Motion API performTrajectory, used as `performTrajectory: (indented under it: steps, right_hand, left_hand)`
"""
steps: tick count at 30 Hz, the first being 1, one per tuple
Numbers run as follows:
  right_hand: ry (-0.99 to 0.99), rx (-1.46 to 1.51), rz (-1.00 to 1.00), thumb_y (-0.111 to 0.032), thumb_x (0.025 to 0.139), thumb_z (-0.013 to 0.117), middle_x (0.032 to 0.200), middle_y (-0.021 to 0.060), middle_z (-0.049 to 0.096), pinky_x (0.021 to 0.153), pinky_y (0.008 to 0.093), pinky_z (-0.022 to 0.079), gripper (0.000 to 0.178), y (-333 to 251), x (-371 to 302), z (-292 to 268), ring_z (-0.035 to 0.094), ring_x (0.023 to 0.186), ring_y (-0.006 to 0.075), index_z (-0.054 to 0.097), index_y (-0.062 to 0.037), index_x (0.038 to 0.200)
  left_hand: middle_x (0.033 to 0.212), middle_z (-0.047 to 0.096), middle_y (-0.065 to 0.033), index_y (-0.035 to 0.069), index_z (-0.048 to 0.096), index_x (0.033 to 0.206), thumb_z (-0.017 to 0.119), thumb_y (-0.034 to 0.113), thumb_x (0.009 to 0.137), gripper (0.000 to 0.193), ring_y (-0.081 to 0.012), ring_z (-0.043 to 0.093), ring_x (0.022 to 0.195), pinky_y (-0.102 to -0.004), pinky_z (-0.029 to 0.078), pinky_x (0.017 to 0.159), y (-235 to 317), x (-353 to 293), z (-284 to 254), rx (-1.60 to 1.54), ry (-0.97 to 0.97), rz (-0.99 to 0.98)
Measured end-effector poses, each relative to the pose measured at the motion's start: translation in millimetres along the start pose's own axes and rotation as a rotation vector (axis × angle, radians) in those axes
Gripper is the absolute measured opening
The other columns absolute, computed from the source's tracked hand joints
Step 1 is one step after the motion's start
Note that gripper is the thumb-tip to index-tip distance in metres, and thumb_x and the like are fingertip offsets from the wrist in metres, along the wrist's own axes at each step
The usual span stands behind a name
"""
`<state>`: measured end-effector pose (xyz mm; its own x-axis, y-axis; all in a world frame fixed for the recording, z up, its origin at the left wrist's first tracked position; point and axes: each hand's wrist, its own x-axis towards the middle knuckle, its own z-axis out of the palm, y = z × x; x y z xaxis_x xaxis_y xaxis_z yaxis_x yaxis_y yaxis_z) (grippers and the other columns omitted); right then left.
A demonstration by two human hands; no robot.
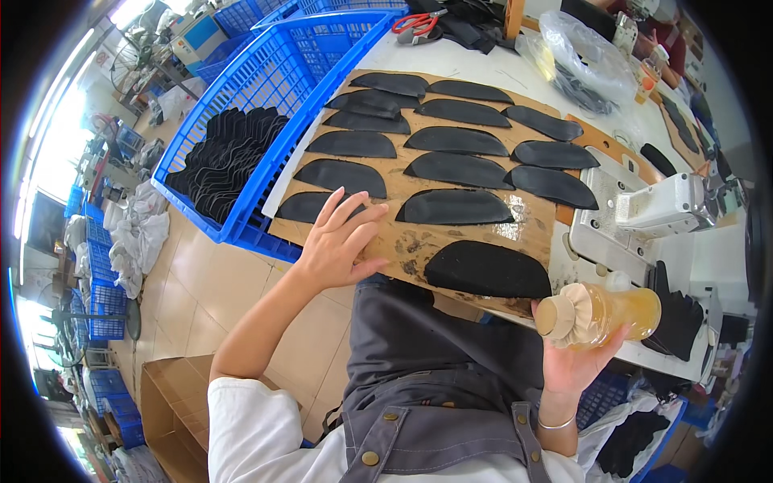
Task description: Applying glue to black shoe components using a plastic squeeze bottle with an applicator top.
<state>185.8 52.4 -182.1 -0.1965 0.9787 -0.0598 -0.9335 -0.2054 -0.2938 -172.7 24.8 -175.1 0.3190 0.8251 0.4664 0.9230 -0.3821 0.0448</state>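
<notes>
My left hand (345,240) lies on the cardboard sheet (366,229) with its fingers spread. Its fingertips overlap the right part of a black half-moon piece (302,208). In my right hand (573,364) is a clear plastic bottle (618,314) of yellowish liquid, tilted on its side, its beige covered top pointing left. That top is beside a fuzzy black half-moon piece (487,270) at the sheet's near edge. Several smoother black half-moon pieces (455,207) are laid out in rows farther up the cardboard.
A blue crate (282,157) holding stacked black pieces (229,157) stands left of the table. At the right is a white sewing machine (660,205), with more black pieces (680,322) below it. Red-handled pliers (419,22) and a plastic bag (584,48) lie at the back.
</notes>
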Motion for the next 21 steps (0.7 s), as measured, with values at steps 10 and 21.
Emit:
performTrajectory:
  steps: [10,21]
  right_hand:
    - [-0.018,-0.051,-0.025,-0.045,0.087,0.054,0.128,0.0056,0.047,0.106,0.0443,0.030,0.058,13,11,1,0.042,0.123,0.0260,0.039,-0.0107,0.131]
    - [-0.059,-0.120,-0.065,-0.046,0.087,0.055,0.128,0.0045,0.047,0.105,0.0468,0.031,0.060,17,10,2,0.042,0.123,0.0273,0.038,-0.0098,0.132]
  left_hand:
    - [0.121,0.056,-0.0033,0.008,0.052,0.092,0.073,0.030,0.066,0.039,-0.0298,0.044,0.119,-0.0471,0.028,0.105,-16,1,2,0.003,-0.002,-0.018]
    - [0.119,0.057,-0.0072,0.007,0.053,0.100,0.067,0.017,0.073,0.032,-0.0294,0.048,0.115,-0.0477,0.029,0.103,-7,-6,13,0.168,0.059,-0.136]
